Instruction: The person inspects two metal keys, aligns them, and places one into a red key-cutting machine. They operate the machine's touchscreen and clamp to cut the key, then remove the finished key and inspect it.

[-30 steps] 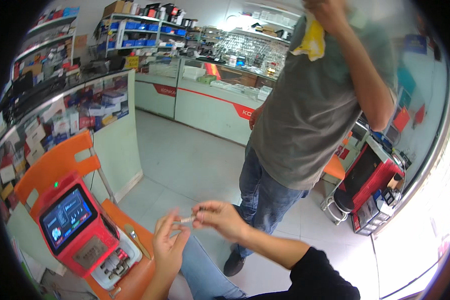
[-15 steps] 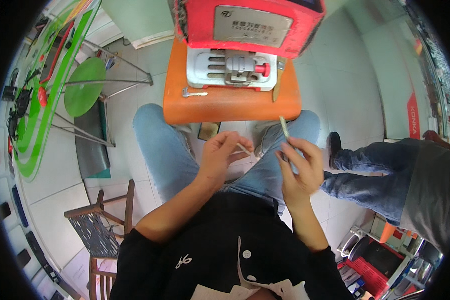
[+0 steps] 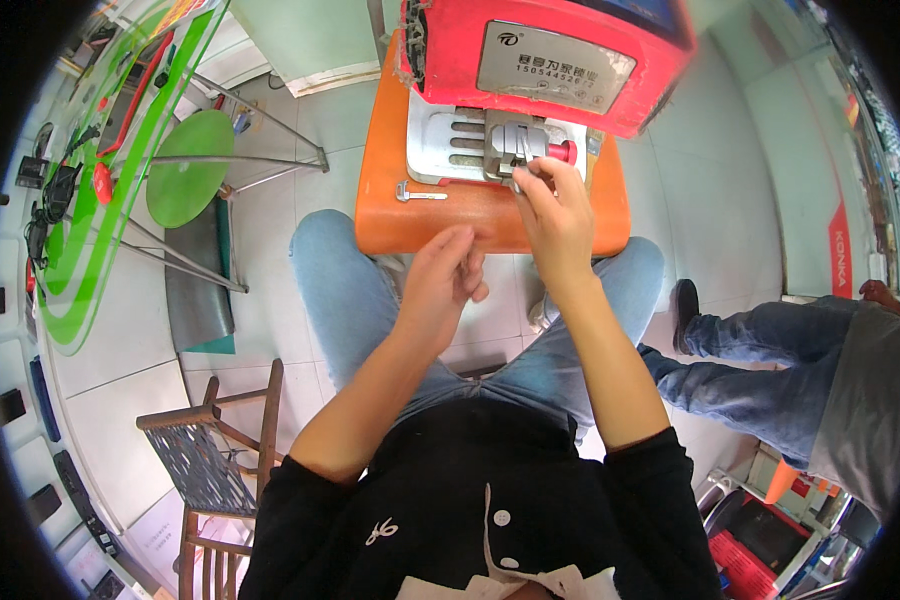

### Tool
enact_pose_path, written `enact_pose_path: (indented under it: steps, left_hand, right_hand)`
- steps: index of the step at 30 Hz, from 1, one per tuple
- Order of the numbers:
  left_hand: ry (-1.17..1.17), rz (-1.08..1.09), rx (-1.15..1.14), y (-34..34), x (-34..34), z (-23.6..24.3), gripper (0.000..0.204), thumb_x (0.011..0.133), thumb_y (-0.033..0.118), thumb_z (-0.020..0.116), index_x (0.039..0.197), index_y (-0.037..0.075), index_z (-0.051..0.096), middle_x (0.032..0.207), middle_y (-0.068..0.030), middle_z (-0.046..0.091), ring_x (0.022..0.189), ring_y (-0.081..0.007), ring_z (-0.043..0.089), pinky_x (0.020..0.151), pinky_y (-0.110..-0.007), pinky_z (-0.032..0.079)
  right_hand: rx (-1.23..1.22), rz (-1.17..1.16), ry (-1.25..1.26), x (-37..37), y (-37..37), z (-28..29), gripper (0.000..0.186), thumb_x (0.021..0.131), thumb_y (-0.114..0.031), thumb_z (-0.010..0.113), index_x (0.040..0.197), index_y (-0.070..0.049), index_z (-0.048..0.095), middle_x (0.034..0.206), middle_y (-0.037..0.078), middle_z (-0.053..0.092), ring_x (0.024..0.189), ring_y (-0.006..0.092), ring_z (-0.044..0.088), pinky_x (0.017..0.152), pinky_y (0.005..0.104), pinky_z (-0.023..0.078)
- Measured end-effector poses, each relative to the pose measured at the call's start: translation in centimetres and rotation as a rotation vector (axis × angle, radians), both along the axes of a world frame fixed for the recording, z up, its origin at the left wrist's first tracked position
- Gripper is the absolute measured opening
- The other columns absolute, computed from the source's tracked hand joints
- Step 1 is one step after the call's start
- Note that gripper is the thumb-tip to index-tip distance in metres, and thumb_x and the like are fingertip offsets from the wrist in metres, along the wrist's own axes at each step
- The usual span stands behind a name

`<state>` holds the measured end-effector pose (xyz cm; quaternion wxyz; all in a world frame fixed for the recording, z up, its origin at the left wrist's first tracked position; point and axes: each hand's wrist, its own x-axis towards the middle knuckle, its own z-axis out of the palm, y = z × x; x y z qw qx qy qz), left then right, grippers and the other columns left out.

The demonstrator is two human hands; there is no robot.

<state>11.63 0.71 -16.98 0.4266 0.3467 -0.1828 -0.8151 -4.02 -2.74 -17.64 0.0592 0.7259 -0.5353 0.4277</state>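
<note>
right hand point(image 3: 555, 215): reaching forward to the metal clamp point(image 3: 515, 150) of the red machine point(image 3: 545, 55), fingertips point(image 3: 526, 178) pinched narrow at the clamp's near edge; a small metal piece seems to be sitting between them, too small to tell what it is.
left hand point(image 3: 442, 285): hovering above the lap, fingers loosely curled inward, not touching the machine; i cannot tell whether it is holding anything.
red machine: sitting on the orange stool point(image 3: 410, 215), its grey label plate facing up, the silver slotted tray point(image 3: 450, 150) sticking out toward the person.
red knob point(image 3: 562, 152): showing just right of the clamp, just beside the right hand's fingertips.
loose key blank point(image 3: 418, 193): lying flat on the orange seat, left of the clamp and well apart from both hands.
legs: the person's knees in blue jeans point(image 3: 345, 290) sitting on either side of the stool's near edge.
surroundings: a green round stool point(image 3: 190, 180) with metal legs standing at the left, a wooden chair point(image 3: 210, 450) at the lower left.
another person point(image 3: 780, 360): standing at the right, in jeans and a dark shoe, well apart from the machine.
</note>
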Motion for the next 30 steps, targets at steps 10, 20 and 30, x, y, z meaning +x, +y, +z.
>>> enact_pose_path:
  steps: [10,20,30]
  left_hand:
    - [-0.132,-0.015,-0.095,-4.1,-2.1,0.5,0.021,0.089,0.023,0.054,0.097,0.004,0.057,0.07,0.0039,0.046,0.053,-0.004,0.036,0.046,-0.021,0.032]
    - [-0.163,-0.105,-0.306,-2.3,-2.3,4.0,0.015,0.085,0.015,0.061,0.092,0.002,0.06,0.072,0.0006,0.055,0.051,-0.0034,0.042,0.043,-0.019,0.034]
    - [-0.108,-0.069,-0.468,-0.3,-2.6,6.8,0.013,0.085,0.012,0.06,0.094,0.002,0.058,0.075,0.0,0.056,0.051,-0.0038,0.043,0.044,-0.018,0.034]
  right_hand:
    - [0.01,-0.02,-0.129,0.9,0.4,0.2,0.024,0.065,0.003,0.064,0.089,-0.003,0.061,0.093,0.009,0.055,0.081,0.0242,0.055,0.065,0.0328,0.047]
    - [-0.07,0.056,-0.422,0.9,4.7,2.6,0.039,0.066,0.011,0.068,0.1,0.001,0.053,0.106,0.015,0.057,0.089,0.0224,0.058,0.078,0.0293,0.048]
    - [-0.142,0.121,-0.353,-0.2,7.4,5.3,0.055,0.063,0.016,0.067,0.108,0.0,0.041,0.105,0.022,0.053,0.097,0.0285,0.056,0.082,0.0357,0.049]
